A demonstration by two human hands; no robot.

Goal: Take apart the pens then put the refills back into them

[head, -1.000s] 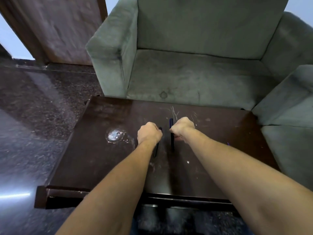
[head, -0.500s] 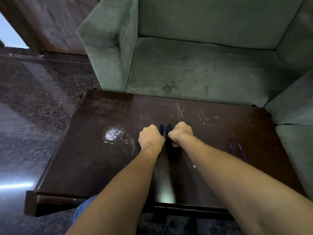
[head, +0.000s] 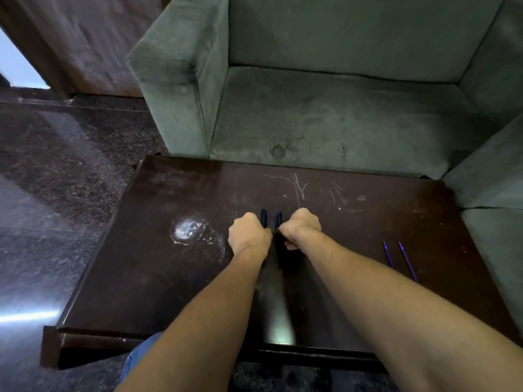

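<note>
Left hand (head: pixel 249 234): closed in a fist around the left pen (head: pixel 263 218), mid-desk; the dark far end sticks out beyond the knuckles.
Right hand (head: pixel 300 227): closed around the right pen (head: pixel 278 219), its far end showing just beside the other.
Pens: side by side, near each other, both pointing toward the far edge.
Refills (head: pixel 407 261): 2 thin purple rods lying on the right side of the desk, well apart from the hands.
Desk (head: pixel 147 278): dark wood, scratched, with a whitish round stain (head: pixel 188 230) left of the hands.
Sofa (head: pixel 325 108): grey-green, beyond the far edge.
</note>
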